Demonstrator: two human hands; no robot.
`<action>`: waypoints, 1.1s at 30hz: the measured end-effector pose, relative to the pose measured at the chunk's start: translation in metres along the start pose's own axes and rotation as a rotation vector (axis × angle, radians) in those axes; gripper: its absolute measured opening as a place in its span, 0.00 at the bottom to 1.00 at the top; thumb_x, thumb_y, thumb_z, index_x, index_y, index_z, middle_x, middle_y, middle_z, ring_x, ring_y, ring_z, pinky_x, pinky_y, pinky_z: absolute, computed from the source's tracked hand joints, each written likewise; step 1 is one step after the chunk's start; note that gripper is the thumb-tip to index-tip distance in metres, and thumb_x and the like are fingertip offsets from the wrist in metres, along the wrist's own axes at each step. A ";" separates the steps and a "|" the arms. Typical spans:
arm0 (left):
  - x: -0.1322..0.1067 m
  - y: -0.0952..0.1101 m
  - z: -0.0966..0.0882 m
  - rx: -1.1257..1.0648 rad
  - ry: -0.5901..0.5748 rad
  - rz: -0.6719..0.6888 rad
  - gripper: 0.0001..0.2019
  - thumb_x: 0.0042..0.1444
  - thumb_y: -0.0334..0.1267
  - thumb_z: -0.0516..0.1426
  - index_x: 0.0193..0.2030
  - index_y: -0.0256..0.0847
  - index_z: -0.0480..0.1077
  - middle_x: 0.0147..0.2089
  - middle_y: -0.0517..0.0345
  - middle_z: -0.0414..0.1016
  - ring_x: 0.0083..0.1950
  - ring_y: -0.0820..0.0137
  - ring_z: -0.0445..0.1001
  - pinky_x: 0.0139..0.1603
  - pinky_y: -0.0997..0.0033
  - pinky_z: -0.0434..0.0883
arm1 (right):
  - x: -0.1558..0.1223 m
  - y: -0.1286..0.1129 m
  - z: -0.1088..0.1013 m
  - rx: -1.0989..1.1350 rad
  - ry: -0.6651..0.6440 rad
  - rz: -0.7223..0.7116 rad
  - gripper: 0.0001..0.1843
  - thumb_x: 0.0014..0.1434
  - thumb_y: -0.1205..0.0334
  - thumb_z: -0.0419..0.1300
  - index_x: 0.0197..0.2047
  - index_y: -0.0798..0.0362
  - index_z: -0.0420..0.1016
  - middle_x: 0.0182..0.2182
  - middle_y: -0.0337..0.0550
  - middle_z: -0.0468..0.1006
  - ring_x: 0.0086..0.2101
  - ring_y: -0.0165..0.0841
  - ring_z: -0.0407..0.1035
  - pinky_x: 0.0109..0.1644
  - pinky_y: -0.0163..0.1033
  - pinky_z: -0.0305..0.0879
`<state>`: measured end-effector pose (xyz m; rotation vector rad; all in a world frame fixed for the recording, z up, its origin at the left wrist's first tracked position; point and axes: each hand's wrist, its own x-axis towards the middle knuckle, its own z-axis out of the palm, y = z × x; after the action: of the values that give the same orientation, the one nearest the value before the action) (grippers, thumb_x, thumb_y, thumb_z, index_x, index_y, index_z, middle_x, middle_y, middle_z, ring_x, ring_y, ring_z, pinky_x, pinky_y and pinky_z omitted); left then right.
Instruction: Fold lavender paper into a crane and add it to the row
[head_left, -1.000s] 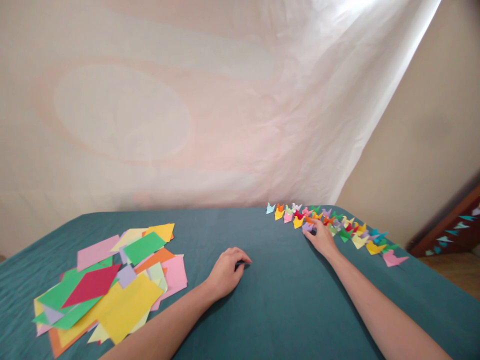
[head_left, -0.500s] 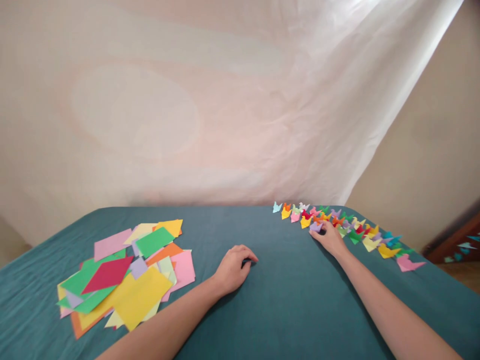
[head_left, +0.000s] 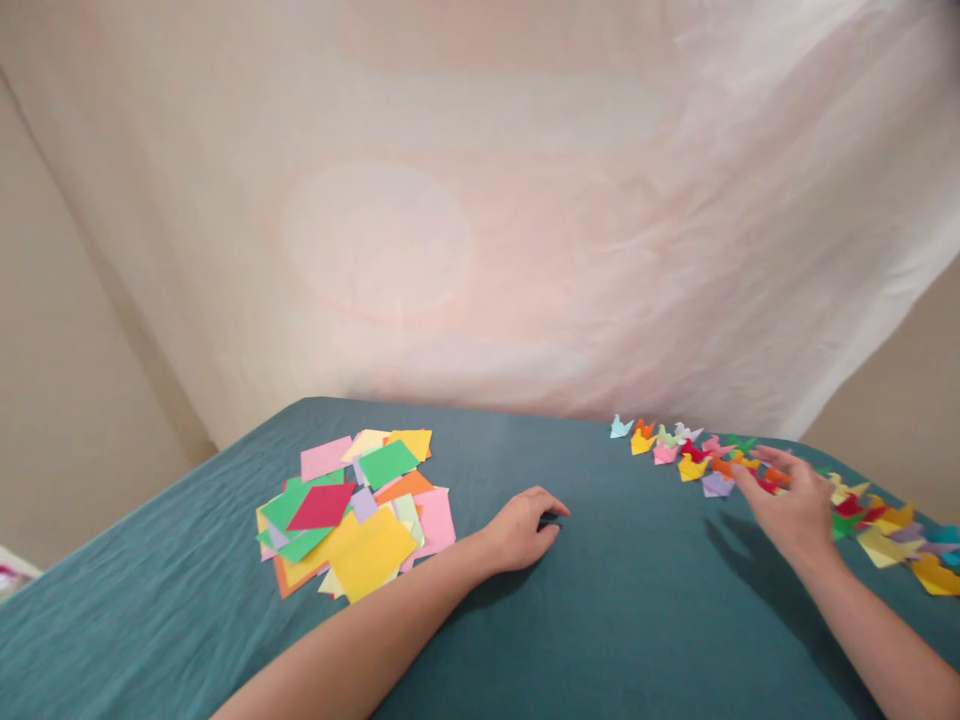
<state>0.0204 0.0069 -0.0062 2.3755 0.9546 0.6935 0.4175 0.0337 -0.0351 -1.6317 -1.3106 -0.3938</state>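
Observation:
My left hand (head_left: pixel 521 528) rests on the teal tablecloth (head_left: pixel 615 620) with its fingers curled under and nothing seen in them. My right hand (head_left: pixel 787 500) hovers a little above the cloth, fingers spread and empty, just right of a lilac folded paper bird (head_left: pixel 716 485). A row of small folded paper birds (head_left: pixel 679 450) in many colours runs from the far edge towards the right, partly hidden behind my right hand. A loose heap of coloured paper squares (head_left: pixel 352 510) lies to the left of my left hand.
A pale sheet (head_left: pixel 480 220) hangs as a backdrop behind the table. A beige wall (head_left: pixel 67 380) shows at the left. More paper birds (head_left: pixel 915 545) continue to the right edge of the picture.
My right hand has let go of the lilac bird and lifted back with fingers spread. The view has swung left, so everything sits further right. My left hand stays put.

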 end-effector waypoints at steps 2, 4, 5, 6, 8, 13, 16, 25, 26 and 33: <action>0.000 -0.004 -0.017 0.033 -0.061 -0.022 0.17 0.53 0.33 0.54 0.50 0.38 0.68 0.48 0.51 0.72 0.48 0.66 0.71 0.51 0.68 0.67 | -0.001 -0.025 -0.002 0.023 -0.021 -0.072 0.21 0.52 0.48 0.55 0.43 0.53 0.72 0.37 0.52 0.75 0.42 0.45 0.67 0.49 0.50 0.60; -0.002 -0.012 -0.038 0.104 -0.107 -0.063 0.20 0.52 0.36 0.55 0.53 0.38 0.66 0.51 0.50 0.71 0.51 0.63 0.70 0.52 0.66 0.66 | -0.007 -0.054 -0.001 0.105 -0.148 -0.205 0.16 0.54 0.49 0.53 0.39 0.51 0.73 0.38 0.48 0.75 0.43 0.43 0.67 0.51 0.50 0.59; -0.003 -0.017 -0.049 0.144 -0.125 -0.088 0.21 0.52 0.38 0.56 0.54 0.38 0.66 0.52 0.50 0.70 0.52 0.62 0.69 0.53 0.66 0.65 | -0.011 -0.068 -0.001 0.134 -0.230 -0.253 0.14 0.54 0.51 0.53 0.38 0.50 0.73 0.38 0.46 0.75 0.43 0.42 0.67 0.51 0.49 0.60; -0.005 -0.023 -0.060 0.184 -0.131 -0.123 0.22 0.52 0.40 0.56 0.54 0.38 0.66 0.53 0.50 0.70 0.52 0.62 0.69 0.53 0.66 0.65 | -0.016 -0.083 0.000 0.160 -0.323 -0.303 0.13 0.55 0.52 0.53 0.39 0.50 0.72 0.38 0.46 0.75 0.43 0.41 0.67 0.51 0.49 0.60; -0.011 -0.039 -0.080 0.283 -0.098 -0.231 0.21 0.54 0.42 0.54 0.55 0.41 0.65 0.54 0.52 0.69 0.54 0.64 0.69 0.54 0.69 0.64 | -0.029 -0.110 0.000 0.213 -0.457 -0.399 0.11 0.57 0.55 0.53 0.40 0.49 0.72 0.39 0.45 0.74 0.43 0.40 0.67 0.50 0.47 0.63; -0.037 -0.086 -0.126 0.492 0.009 -0.501 0.24 0.50 0.40 0.57 0.54 0.35 0.65 0.57 0.43 0.66 0.60 0.57 0.62 0.60 0.63 0.56 | -0.068 -0.162 -0.007 0.292 -0.727 -0.631 0.10 0.59 0.63 0.52 0.43 0.49 0.71 0.42 0.45 0.73 0.45 0.38 0.67 0.49 0.46 0.64; -0.054 -0.112 -0.153 0.538 0.034 -0.625 0.27 0.44 0.44 0.61 0.53 0.38 0.67 0.57 0.43 0.66 0.60 0.54 0.61 0.59 0.62 0.57 | -0.086 -0.174 -0.010 0.299 -0.794 -0.692 0.12 0.59 0.67 0.50 0.44 0.49 0.70 0.42 0.46 0.72 0.44 0.38 0.67 0.48 0.46 0.66; -0.091 -0.164 -0.206 0.580 0.141 -0.827 0.22 0.47 0.33 0.57 0.52 0.38 0.68 0.56 0.48 0.68 0.56 0.60 0.67 0.52 0.71 0.64 | -0.103 -0.171 -0.010 0.326 -0.827 -0.703 0.13 0.60 0.67 0.48 0.44 0.47 0.71 0.42 0.45 0.73 0.42 0.37 0.69 0.46 0.45 0.67; -0.093 -0.167 -0.207 0.579 0.153 -0.845 0.20 0.47 0.33 0.56 0.50 0.37 0.69 0.54 0.49 0.70 0.53 0.61 0.69 0.49 0.73 0.65 | -0.103 -0.171 -0.010 0.326 -0.828 -0.698 0.13 0.60 0.67 0.48 0.44 0.47 0.71 0.42 0.45 0.73 0.42 0.38 0.68 0.46 0.45 0.67; -0.098 -0.179 -0.198 0.544 0.234 -0.950 0.12 0.53 0.39 0.52 0.36 0.37 0.73 0.34 0.53 0.77 0.33 0.67 0.74 0.28 0.77 0.63 | -0.103 -0.172 -0.011 0.324 -0.852 -0.686 0.13 0.61 0.67 0.48 0.45 0.47 0.70 0.43 0.46 0.72 0.43 0.38 0.67 0.47 0.46 0.66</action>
<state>-0.2483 0.0978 0.0092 1.8604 2.3647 0.3399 0.2314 -0.0419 -0.0241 -1.0395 -2.4366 0.1623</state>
